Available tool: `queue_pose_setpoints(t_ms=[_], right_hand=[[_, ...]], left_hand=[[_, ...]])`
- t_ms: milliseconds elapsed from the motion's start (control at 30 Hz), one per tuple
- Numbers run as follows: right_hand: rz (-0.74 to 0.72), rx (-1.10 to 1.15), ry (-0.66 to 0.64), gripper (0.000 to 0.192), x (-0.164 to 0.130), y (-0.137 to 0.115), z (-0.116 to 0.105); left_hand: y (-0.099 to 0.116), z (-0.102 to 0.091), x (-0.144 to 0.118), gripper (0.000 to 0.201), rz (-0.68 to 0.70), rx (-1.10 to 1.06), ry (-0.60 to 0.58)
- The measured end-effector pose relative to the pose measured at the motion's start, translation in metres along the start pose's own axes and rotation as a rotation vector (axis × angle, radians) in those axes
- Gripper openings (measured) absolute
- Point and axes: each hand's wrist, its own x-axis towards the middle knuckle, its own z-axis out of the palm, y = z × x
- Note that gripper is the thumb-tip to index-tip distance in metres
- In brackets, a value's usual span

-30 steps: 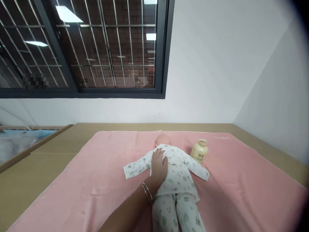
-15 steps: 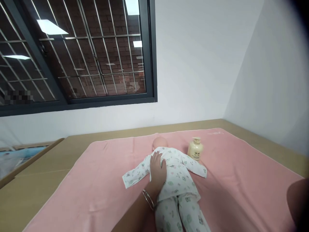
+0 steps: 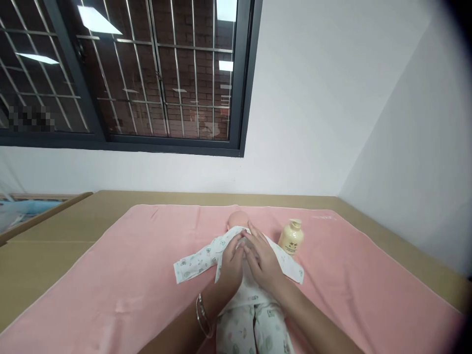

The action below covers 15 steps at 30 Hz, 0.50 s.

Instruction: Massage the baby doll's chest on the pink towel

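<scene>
A baby doll in white pajamas with a leaf print (image 3: 254, 295) lies on a pink mat (image 3: 147, 275), its bald head (image 3: 238, 219) at the far end and both sleeves spread. Above its chest, my left hand (image 3: 231, 268), with bangles on the wrist, meets my right hand (image 3: 263, 260). Their fingertips touch near the doll's collar, and the palms are apart. Fingers on both hands are stretched out, and I see nothing held. Whether the hands press on the shirt is hard to tell. My hands and forearms hide much of the doll's torso.
A pale yellow pump bottle (image 3: 291, 237) stands on the mat beside the doll's right-hand sleeve. Tan padded edging (image 3: 73, 231) borders the mat, with white walls (image 3: 295, 123) behind and to the right. A barred window (image 3: 165, 73) is at upper left.
My right hand has come in from the right edge to meet my left hand. The left hand has turned from lying on the doll's chest to face it. The camera view has shifted.
</scene>
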Motion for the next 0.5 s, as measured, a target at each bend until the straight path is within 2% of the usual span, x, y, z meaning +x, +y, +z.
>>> queue_pose_setpoints(t_ms=[67, 100, 167, 200, 267, 367, 433, 500], right_hand=[[0.039, -0.148, 0.051, 0.042, 0.001, 0.028, -0.001], [0.101, -0.214, 0.146, 0.043, 0.003, 0.042, -0.005], [0.226, -0.361, 0.307, 0.049, 0.011, 0.068, -0.016], [0.282, -0.435, 0.329, 0.052, 0.014, 0.079, -0.022], [0.378, -0.56, 0.283, 0.056, 0.02, 0.094, -0.031], [0.443, -0.641, 0.155, 0.055, 0.021, 0.105, -0.035], [0.442, -0.64, 0.128, 0.053, 0.019, 0.107, -0.034], [0.45, -0.616, 0.14, 0.053, 0.019, 0.104, -0.032]], left_hand=[[0.006, 0.012, 0.007, 0.037, -0.078, -0.135, -0.033], [0.006, 0.022, 0.015, 0.038, -0.148, -0.232, -0.066], [0.003, 0.047, 0.034, 0.042, -0.335, -0.479, -0.162], [0.001, 0.062, 0.046, 0.047, -0.431, -0.585, -0.229], [-0.001, 0.091, 0.069, 0.057, -0.539, -0.722, -0.243], [-0.001, 0.125, 0.095, 0.065, -0.603, -0.779, -0.223], [-0.001, 0.136, 0.103, 0.064, -0.638, -0.763, -0.274], [-0.002, 0.138, 0.104, 0.061, -0.653, -0.73, -0.342]])
